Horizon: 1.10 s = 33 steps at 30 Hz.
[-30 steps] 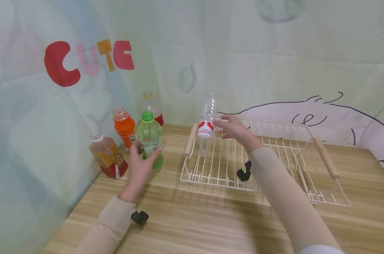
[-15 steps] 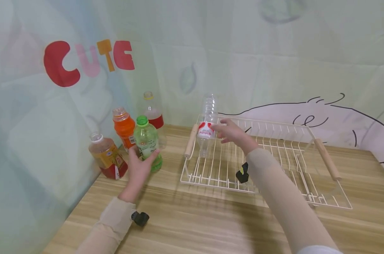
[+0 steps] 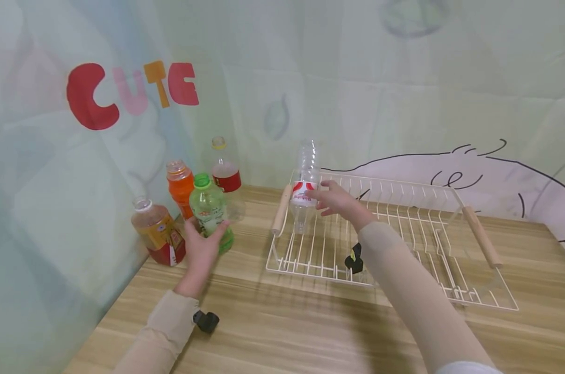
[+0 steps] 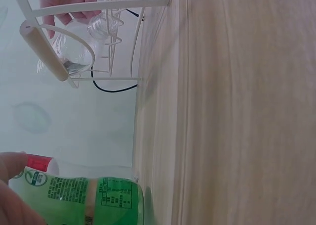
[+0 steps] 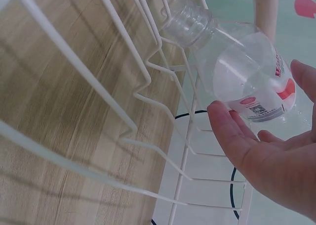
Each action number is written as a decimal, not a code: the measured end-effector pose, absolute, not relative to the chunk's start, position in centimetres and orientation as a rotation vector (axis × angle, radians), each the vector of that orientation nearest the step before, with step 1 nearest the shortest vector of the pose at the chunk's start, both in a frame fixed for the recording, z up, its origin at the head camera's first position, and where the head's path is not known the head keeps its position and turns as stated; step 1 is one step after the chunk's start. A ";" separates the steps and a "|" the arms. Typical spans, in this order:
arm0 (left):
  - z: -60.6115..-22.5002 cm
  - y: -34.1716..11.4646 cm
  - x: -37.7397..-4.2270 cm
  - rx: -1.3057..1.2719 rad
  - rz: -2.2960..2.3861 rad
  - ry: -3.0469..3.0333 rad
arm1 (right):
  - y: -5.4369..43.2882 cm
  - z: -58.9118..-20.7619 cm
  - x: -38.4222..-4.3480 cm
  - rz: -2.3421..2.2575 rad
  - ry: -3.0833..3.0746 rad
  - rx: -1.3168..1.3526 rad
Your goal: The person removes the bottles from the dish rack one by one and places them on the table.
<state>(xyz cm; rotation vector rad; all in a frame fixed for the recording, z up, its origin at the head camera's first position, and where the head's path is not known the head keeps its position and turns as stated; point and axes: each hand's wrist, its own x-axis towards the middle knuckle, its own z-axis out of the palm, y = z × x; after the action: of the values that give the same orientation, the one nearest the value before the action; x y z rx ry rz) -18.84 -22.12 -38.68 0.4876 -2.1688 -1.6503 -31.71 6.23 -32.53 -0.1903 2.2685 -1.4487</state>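
Observation:
A green plastic bottle point(image 3: 206, 205), without a cap, stands tilted a little at the left of the table. My left hand point(image 3: 200, 249) grips it low, thumb on the right side and fingers on the left. In the left wrist view its green label point(image 4: 69, 193) shows, and its base is close over the tabletop. A clear bottle point(image 3: 306, 163) with a red and white label is upside down in the wire rack point(image 3: 338, 270). My right hand point(image 3: 336, 200) is beside it with loosely bent fingers; the fingertips point(image 5: 217, 109) are right at its label.
Behind the green bottle are an orange bottle point(image 3: 179, 189) and a clear bottle with a red label point(image 3: 226, 179). A brown-red drink bottle point(image 3: 158, 234) stands further left by the cloth wall. The rack has wooden handles point(image 3: 282, 210) at both ends.
My left hand has shifted the green bottle left and slightly nearer, with its top moving most. My right hand has slid slightly down and left along the clear bottle, which stays in place.

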 end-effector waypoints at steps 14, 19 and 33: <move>-38.9 -22.4 -19.1 0.539 -1.670 -2.131 | 6.4 -33.3 -31.9 -1.468 2.141 -0.229; -39.0 -22.4 -19.2 0.537 -1.690 -2.109 | 6.4 -33.5 -32.0 -1.481 2.125 -0.247; -38.7 -22.6 -19.2 0.518 -1.731 -2.104 | 7.0 -32.6 -31.8 -1.572 2.135 -0.250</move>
<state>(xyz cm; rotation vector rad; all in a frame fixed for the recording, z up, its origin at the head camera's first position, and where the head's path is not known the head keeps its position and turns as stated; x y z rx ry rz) -19.22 -22.55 -38.68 0.5182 -2.1038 -1.7306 -31.80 7.00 -32.58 -0.2496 2.1352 -1.5724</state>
